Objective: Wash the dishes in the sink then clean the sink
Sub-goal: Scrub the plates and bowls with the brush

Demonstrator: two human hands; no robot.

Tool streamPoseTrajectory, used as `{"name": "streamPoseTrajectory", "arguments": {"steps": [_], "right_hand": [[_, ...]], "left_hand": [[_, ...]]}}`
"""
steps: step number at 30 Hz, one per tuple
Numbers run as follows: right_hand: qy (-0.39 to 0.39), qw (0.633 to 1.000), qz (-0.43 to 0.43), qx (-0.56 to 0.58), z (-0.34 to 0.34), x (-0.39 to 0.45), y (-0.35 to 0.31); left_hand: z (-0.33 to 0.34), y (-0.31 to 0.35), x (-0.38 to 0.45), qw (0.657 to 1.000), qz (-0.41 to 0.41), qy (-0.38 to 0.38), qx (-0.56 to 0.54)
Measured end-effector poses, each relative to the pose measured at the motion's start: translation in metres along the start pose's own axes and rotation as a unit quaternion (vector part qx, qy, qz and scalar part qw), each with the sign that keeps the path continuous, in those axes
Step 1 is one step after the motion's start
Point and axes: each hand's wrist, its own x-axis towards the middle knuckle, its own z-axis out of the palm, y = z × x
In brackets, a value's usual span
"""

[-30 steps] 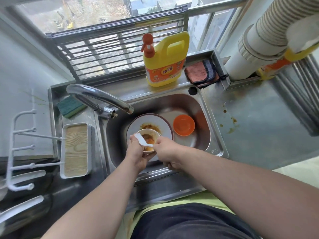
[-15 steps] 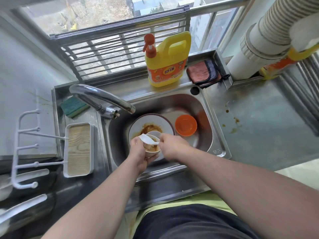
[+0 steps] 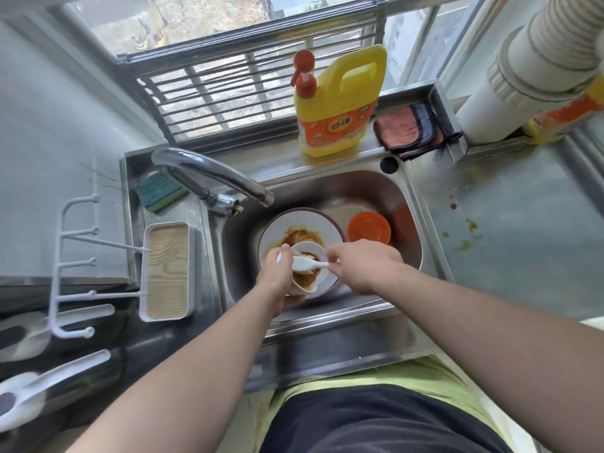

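Observation:
In the steel sink (image 3: 403, 204) lies a white plate (image 3: 287, 223) smeared with brown sauce, and an orange bowl (image 3: 368, 227) sits to its right. Above the plate my left hand (image 3: 277, 279) grips a small white bowl (image 3: 307, 276) dirty with brown sauce, tilted towards me. My right hand (image 3: 362, 266) pinches the handle of a white spoon (image 3: 309, 263) that lies across the bowl's mouth.
The faucet (image 3: 212, 176) arches over the sink's left rear. A green sponge (image 3: 160, 191) and a wood-look tray (image 3: 168, 271) lie left of the sink. Yellow detergent (image 3: 340, 103) and a folded cloth (image 3: 408, 129) stand behind. Sauce spots (image 3: 464, 230) mark the right counter.
The small bowl has tipped further towards me in my left hand, and the spoon has swung to lie across its mouth. Both hands stay over the plate.

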Motion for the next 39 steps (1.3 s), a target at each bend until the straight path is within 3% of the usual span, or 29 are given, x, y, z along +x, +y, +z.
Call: {"name": "streamPoseTrajectory", "arguments": {"steps": [5, 9, 14, 18, 20, 22, 24, 26, 27, 31, 35, 39], "right_hand": [[0.026, 0.999, 0.025, 0.024, 0.021, -0.009, 0.028], [0.056, 0.992, 0.067, 0.091, 0.033, -0.014, 0.048], [0.078, 0.978, 0.075, 0.180, 0.036, -0.015, 0.058], [0.067, 0.954, 0.084, 0.279, 0.039, -0.009, 0.059], [0.054, 0.943, 0.087, 0.317, 0.044, -0.004, 0.060], [0.046, 0.928, 0.089, 0.359, 0.048, 0.001, 0.062], [0.049, 0.905, 0.102, 0.410, 0.053, 0.006, 0.068], [0.068, 0.880, 0.119, 0.455, 0.055, 0.007, 0.076], [0.082, 0.869, 0.126, 0.472, 0.055, 0.006, 0.082], [0.108, 0.845, 0.140, 0.505, 0.050, 0.000, 0.113], [0.077, 0.869, 0.163, 0.462, 0.049, -0.002, 0.137], [0.034, 0.877, 0.174, 0.447, 0.050, 0.008, 0.146]], "left_hand": [[-0.007, 0.004, 0.003, 0.993, 0.061, 0.051, 0.090], [-0.003, -0.011, 0.007, 0.964, 0.146, 0.072, 0.212], [-0.001, -0.027, -0.002, 0.838, 0.334, 0.089, 0.422], [-0.004, -0.033, 0.002, 0.758, 0.393, 0.123, 0.506], [-0.005, -0.035, 0.005, 0.735, 0.404, 0.135, 0.527], [-0.002, -0.036, 0.007, 0.753, 0.394, 0.144, 0.508], [0.010, -0.031, 0.012, 0.839, 0.328, 0.157, 0.403], [0.030, -0.024, 0.019, 0.944, 0.206, 0.158, 0.205], [0.040, -0.021, 0.023, 0.966, 0.164, 0.157, 0.125], [0.093, -0.009, 0.029, 0.977, 0.162, 0.110, 0.086], [0.150, 0.006, 0.045, 0.996, 0.053, 0.061, -0.022], [0.184, 0.013, 0.066, 0.998, 0.018, 0.060, -0.027]]}}
